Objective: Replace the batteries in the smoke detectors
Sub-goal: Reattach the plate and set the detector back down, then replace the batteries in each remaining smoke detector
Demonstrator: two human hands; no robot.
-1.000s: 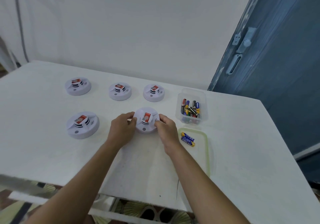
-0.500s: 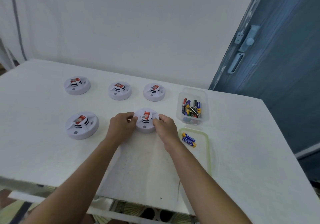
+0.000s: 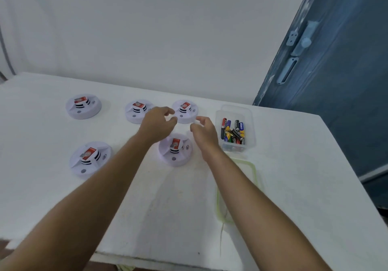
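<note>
Several white round smoke detectors with red labels lie on the white table (image 3: 294, 165). The near middle detector (image 3: 175, 151) sits free between my forearms. Both hands hover by the back right detector (image 3: 185, 111): my left hand (image 3: 158, 122) at its left side, my right hand (image 3: 204, 131) at its right side, fingers loosely curved and holding nothing. Neither hand clearly touches it. A clear plastic box of batteries (image 3: 235, 132) stands just right of my right hand.
More detectors lie at the back left (image 3: 83, 106), back middle (image 3: 136, 111) and near left (image 3: 90, 157). A clear lid with a green rim (image 3: 255, 172) lies under my right forearm. A blue door (image 3: 336, 82) stands to the right. The table's near edge is close.
Both hands let go of the near middle detector and moved away from me, toward the back right detector. The camera view shifted closer to the table.
</note>
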